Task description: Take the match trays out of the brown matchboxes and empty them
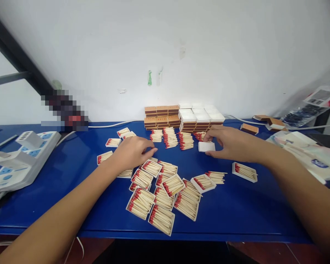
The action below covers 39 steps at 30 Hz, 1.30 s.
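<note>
My right hand (pixel 222 143) pinches a small white matchbox (pixel 206 147) between thumb and fingers, low over the table. I cannot tell whether it is a whole box or only its tray. Loose red-headed matches (pixel 199 136) lie right behind it, and more match piles (pixel 170 138) lie to its left. My left hand (pixel 134 152) hovers above the filled match trays, thumb and index finger apart, with nothing visible in it. Below it, open trays full of matches (pixel 151 168) overlap in a heap. Another filled tray (pixel 244 172) sits apart on the right.
Stacked orange matchboxes (pixel 161 121) and white-topped matchboxes (pixel 200 115) stand against the wall. Several orange covers (pixel 249 128) lie at the back right, near plastic packaging (pixel 305 150). A power strip (pixel 30 157) occupies the left of the blue table (pixel 236 212).
</note>
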Available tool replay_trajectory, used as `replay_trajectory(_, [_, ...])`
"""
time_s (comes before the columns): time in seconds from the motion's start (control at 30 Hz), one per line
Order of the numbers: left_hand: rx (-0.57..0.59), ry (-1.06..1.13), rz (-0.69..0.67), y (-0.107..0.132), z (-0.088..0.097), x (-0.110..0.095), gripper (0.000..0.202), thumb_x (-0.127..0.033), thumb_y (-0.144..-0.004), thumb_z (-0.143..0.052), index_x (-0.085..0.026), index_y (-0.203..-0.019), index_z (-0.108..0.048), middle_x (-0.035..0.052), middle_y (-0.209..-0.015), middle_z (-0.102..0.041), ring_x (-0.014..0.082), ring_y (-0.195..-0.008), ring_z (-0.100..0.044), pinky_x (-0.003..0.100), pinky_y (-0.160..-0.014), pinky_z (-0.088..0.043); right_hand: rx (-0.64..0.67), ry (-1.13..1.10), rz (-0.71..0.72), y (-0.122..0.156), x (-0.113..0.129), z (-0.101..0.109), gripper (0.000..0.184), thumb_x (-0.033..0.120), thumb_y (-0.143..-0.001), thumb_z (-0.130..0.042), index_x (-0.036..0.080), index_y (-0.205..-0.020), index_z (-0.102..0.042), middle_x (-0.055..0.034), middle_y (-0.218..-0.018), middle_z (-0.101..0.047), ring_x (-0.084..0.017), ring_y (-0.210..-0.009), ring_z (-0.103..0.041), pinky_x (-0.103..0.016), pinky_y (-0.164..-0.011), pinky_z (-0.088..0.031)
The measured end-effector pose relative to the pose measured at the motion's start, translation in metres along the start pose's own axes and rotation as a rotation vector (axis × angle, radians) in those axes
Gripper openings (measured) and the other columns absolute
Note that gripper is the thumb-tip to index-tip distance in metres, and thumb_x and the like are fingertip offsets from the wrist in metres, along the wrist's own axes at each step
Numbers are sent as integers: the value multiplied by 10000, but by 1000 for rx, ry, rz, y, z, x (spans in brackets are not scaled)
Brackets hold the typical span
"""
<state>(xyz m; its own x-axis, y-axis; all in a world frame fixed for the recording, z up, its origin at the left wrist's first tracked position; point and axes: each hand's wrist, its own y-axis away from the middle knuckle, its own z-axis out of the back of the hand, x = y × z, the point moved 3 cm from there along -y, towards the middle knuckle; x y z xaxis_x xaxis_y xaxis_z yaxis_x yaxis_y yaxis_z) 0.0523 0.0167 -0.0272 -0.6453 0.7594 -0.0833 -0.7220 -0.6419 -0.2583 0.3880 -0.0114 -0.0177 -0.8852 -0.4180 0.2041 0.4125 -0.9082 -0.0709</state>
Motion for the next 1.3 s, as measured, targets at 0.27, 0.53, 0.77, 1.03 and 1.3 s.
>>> replay_trajectory(0.27, [12,4,10,0,-1,0,353,-366,-1041,-533,-181,-970,-825,57,-731,-752,176,-608,-603,326,-593,-350,-31,-12,12,-1,-3,2,281,419,-810,-728,241,-1025,-694,-110,-1016,-730,-296,-876,-678,-400,-719,-483])
replay_trajectory(0.53, [-4,0,6,0,0,0,358,-364,-1040,-528,-181,-946,-821,53,-725,-752,175,-605,-607,328,-588,-349,-26,6,6,-2,0,-1,261,391,-803,-722,235,-1010,-701,-96,-976,-735,-283,-863,-680,-383,-718,-470])
replay_trajectory(0.77, [-20,5,-10,0,0,0,330,-353,-1038,-544,-190,-944,-815,48,-727,-755,174,-602,-606,324,-592,-350,-76,-49,-113,3,4,17,373,512,-779,-754,239,-1024,-690,-65,-829,-710,-255,-731,-649,-382,-666,-450])
replay_trajectory(1.03, [-32,7,-16,0,0,-1,345,-362,-1038,-538,-188,-936,-818,50,-739,-761,177,-618,-619,325,-580,-352,357,-269,-104,18,13,23,253,470,-817,-761,267,-966,-732,-38,-819,-724,-215,-700,-649,-343,-601,-466])
replay_trajectory(1.3, [-14,-3,-17,0,-1,0,360,-368,-1041,-524,-185,-943,-818,51,-724,-749,177,-603,-604,337,-593,-360,290,-192,-120,7,8,11,407,526,-829,-732,262,-1135,-779,-42,-829,-722,-234,-729,-668,-360,-649,-492])
